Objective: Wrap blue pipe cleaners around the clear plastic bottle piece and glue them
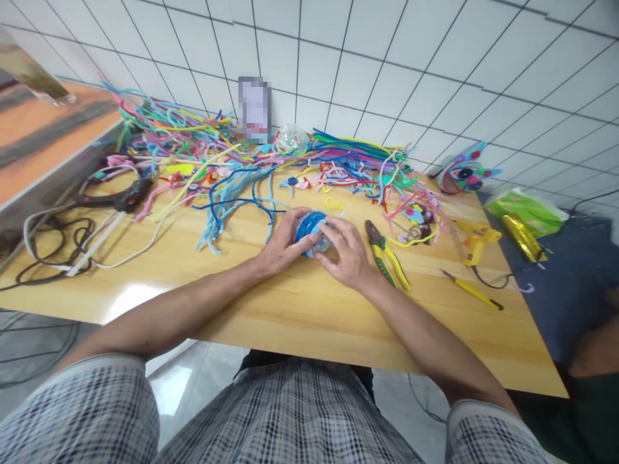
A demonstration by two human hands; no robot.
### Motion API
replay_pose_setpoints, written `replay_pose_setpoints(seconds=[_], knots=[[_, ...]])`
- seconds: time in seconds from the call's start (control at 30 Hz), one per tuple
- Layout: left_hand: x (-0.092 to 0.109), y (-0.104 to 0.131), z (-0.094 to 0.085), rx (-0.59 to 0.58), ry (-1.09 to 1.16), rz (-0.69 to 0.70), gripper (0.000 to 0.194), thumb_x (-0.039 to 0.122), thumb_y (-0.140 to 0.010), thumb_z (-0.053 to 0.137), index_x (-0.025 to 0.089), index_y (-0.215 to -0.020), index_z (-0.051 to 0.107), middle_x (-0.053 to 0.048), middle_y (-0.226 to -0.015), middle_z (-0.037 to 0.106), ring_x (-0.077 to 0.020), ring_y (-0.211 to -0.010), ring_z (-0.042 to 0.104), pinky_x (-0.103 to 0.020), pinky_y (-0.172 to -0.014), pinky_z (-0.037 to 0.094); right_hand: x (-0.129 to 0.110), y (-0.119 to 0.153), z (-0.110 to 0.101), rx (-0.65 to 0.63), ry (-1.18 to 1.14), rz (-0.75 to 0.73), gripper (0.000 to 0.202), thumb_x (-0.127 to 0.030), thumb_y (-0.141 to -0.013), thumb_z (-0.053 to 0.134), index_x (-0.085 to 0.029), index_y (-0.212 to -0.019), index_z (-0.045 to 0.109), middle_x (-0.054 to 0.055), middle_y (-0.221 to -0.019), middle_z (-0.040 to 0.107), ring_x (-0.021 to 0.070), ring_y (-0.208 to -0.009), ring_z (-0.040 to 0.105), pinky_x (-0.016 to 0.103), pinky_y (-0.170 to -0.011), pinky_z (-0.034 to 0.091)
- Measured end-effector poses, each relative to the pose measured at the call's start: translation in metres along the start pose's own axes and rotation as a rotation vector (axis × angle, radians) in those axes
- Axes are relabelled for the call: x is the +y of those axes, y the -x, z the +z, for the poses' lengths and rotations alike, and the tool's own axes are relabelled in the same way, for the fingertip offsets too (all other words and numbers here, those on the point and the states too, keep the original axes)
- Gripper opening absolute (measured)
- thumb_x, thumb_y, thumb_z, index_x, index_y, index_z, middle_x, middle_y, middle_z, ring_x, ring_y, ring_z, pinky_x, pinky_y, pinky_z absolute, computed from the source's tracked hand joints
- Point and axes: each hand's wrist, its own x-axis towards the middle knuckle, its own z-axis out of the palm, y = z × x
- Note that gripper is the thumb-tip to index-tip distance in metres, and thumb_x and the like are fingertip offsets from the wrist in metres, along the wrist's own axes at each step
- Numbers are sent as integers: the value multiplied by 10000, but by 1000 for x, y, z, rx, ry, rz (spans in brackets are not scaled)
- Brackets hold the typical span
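Just above the wooden table, a clear round ball (pixel 310 223) partly wrapped in dark and light blue fuzzy stems is held between both hands. My left hand (pixel 284 243) curls round its left side, thumb laid across the front. On the right side, my right hand (pixel 345 250) grips it with bent fingers and thumb. Palms and fingers cover part of the ball. Pliers with yellow handles (pixel 388 256) lie just right of my right hand. Blue stems (pixel 232 196) spread over the table left of my left hand.
Colourful stems (pixel 184 132) pile along the wall, beside a phone (pixel 255 109) and another clear ball (pixel 291 139). A black glue gun (pixel 133 195) with cables lies left. Rightward are a yellow glue gun (pixel 476 242), a yellow cutter (pixel 474 290) and a decorated piece (pixel 465 174). Someone's arm (pixel 597 345) shows far right.
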Motion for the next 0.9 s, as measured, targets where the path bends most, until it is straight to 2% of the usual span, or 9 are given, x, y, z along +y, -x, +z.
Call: replay_pose_setpoints(seconds=[0.23, 0.4, 0.5, 0.7, 0.8, 0.9], knots=[[0, 1, -1, 12, -11, 72, 596, 592, -1084, 619, 210, -1522, 486, -164, -1518, 609, -308, -1443, 602, -520, -1269, 492, -8, -3, 1, 81, 11, -35, 808, -304, -1006, 740, -358, -1719, 363, 165, -1529, 629, 389, -1444, 641, 699, -1178, 585], [0, 6, 2, 22, -34, 184, 554, 467, -1095, 650, 236, -1562, 463, -175, -1538, 588, -317, -1475, 583, -549, -1264, 503, -17, 1, -1, 98, -25, -1, 814, -251, -981, 767, -327, -1707, 407, 167, -1500, 636, 388, -1475, 625, 680, -1166, 625], [1, 10, 6, 45, -23, 220, 593, 426, -1079, 679, 253, -1599, 451, -181, -1557, 575, -338, -1519, 544, -582, -1272, 494, -23, 2, -3, 101, -61, 24, 813, -221, -970, 781, -290, -1701, 432, 179, -1492, 643, 391, -1480, 629, 659, -1162, 644], [6, 17, 5, 62, -18, 166, 759, 459, -1045, 720, 242, -1680, 364, -204, -1596, 542, -364, -1515, 550, -621, -1265, 497, -28, -2, -6, 120, -115, 64, 825, -287, -981, 807, -239, -1710, 423, 172, -1417, 695, 369, -1414, 690, 599, -1112, 693], [6, 17, 7, 61, -43, 178, 749, 470, -1051, 709, 244, -1675, 361, -202, -1584, 551, -357, -1505, 558, -607, -1251, 513, -27, 1, -4, 110, -114, 75, 824, -305, -980, 807, -246, -1703, 417, 175, -1452, 678, 382, -1433, 670, 635, -1124, 674], [4, 16, 9, 52, -58, 189, 684, 486, -1057, 701, 260, -1631, 405, -192, -1572, 567, -356, -1519, 551, -606, -1259, 503, -23, 5, 2, 95, -128, 96, 846, -387, -964, 820, -285, -1688, 393, 189, -1575, 592, 412, -1520, 588, 712, -1193, 598]])
